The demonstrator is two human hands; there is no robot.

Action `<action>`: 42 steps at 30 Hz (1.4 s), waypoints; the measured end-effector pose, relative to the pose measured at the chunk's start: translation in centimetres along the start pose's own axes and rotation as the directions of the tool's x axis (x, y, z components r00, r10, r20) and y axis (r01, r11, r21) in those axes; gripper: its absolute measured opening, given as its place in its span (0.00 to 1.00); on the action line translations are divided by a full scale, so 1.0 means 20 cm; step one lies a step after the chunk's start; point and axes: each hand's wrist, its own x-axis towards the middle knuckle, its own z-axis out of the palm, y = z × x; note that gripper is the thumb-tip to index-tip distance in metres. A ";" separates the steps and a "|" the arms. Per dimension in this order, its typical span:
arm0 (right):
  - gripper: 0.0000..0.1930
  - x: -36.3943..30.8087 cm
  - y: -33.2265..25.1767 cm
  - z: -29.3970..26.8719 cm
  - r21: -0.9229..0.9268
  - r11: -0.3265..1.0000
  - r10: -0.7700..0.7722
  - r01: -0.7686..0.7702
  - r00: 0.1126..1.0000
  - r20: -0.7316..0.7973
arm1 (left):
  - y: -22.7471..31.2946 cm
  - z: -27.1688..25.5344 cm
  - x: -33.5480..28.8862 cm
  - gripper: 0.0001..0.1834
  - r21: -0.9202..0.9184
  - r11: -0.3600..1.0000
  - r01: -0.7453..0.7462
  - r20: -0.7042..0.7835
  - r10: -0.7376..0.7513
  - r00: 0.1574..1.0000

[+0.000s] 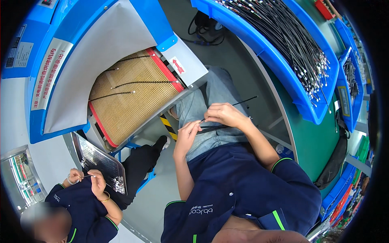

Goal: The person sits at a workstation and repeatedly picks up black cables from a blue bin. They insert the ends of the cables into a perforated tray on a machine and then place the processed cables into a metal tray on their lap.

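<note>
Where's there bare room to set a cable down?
Green tabletop, beside the large blue bin; tan mesh belt, between its lowest black cable and left red border. Crowded: that bin, packed with cables; the lap, with black cables at left hand and right hand.

The left grip and right grip hold a black cable. Far right, a blue bin holds many cables.

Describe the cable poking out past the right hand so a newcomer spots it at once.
From the tan mesh belt, go right to the jeans. Over them, the thin black cable sticks out of the right hand. Unlike the black bundle lower in the picture, it slants up to the right, its far tip clear of the hand.
</note>
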 end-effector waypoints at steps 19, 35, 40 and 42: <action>0.06 0.00 -0.01 0.04 0.188 0.981 0.047 -0.046 0.999 -0.002 | 0.04 0.01 0.02 0.07 0.340 0.888 -0.310 -0.136 0.373 0.918; 0.07 -0.01 -0.02 0.04 0.156 0.979 0.129 -0.127 0.992 -0.004 | 0.06 0.06 0.02 0.08 0.394 0.858 -0.330 -0.241 0.443 0.864; 0.07 -0.01 -0.02 0.05 0.221 0.966 0.133 -0.130 0.991 0.001 | 0.04 0.05 0.01 0.09 0.392 0.858 -0.332 -0.248 0.446 0.860; 0.07 -0.01 -0.02 0.04 0.259 0.954 0.158 -0.152 0.987 -0.005 | 0.03 0.04 0.01 0.10 0.393 0.853 -0.343 -0.252 0.458 0.852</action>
